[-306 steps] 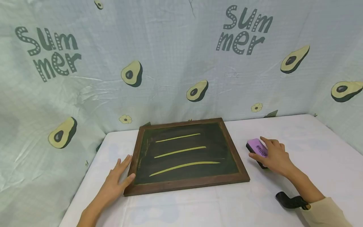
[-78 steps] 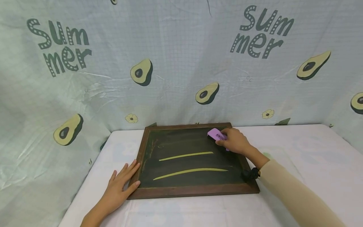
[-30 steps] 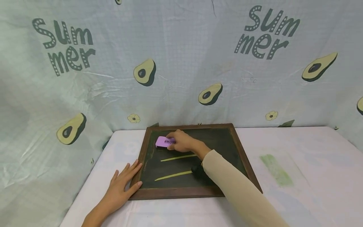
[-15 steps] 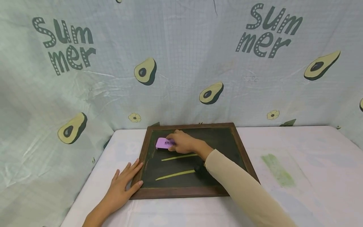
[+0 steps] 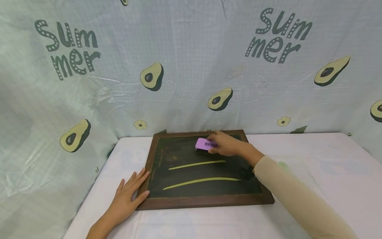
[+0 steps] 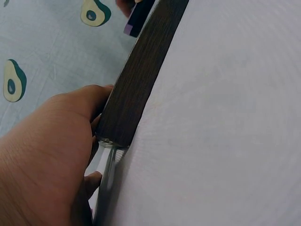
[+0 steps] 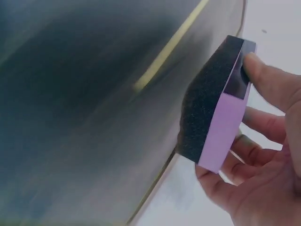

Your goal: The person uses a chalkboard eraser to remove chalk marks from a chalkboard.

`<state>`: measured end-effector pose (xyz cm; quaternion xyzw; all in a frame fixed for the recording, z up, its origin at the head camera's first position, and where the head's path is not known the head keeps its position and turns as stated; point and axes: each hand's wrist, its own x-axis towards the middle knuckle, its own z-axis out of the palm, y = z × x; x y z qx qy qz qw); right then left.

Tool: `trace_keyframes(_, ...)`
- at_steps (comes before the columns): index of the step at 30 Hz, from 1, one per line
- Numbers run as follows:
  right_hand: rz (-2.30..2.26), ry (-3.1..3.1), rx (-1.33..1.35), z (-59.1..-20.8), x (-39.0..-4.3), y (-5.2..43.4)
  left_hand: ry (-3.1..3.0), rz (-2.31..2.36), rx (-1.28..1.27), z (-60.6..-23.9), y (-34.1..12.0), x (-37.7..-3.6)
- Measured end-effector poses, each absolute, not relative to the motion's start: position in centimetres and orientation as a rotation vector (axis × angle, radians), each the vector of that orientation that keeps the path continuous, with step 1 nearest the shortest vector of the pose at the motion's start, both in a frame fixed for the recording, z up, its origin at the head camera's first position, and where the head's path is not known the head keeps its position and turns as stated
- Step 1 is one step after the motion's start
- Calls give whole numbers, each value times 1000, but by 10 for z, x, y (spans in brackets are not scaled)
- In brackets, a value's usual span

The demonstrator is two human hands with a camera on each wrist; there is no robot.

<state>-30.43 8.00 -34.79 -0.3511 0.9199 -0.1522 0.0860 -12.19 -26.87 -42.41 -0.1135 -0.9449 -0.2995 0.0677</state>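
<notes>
Avocado-print cloth (image 5: 182, 43) hangs beyond the wood-framed chalkboard (image 5: 209, 189). The right hand (image 5: 228, 145) grasps a purple-and-black eraser (image 5: 203, 144) over the board's far half; two yellow lines (image 5: 197, 164) run nearer than this hand. The left hand (image 5: 128, 197), fingers outstretched, touches the board's edge.

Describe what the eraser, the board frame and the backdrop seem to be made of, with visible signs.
Eraser: black pad, probably foam or felt, matte and grainy; purple backing, smooth, perhaps plastic or foam.
Board frame: likely wood, dark brown, with streaky grain.
Backdrop: thin fabric or plastic sheeting, since it creases; slight sheen.
</notes>
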Motion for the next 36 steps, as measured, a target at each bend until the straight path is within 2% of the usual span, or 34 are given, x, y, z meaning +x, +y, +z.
trace_keyframes(6,-502,2806,-943,-352,-290,128,-2852,-914,-344,-423,-268,-123)
trace_keyframes(12,-568,2900,-870,-366,-276,144,-2859,-922,-347,-423,-270,-122)
trace_keyframes(26,-597,3033,-885,-375,-268,130,-2844,-908,-365,-425,-271,-125)
trace_keyframes(36,-498,3024,-865,-373,-265,99,-2835,-899,-355,-425,-270,-125)
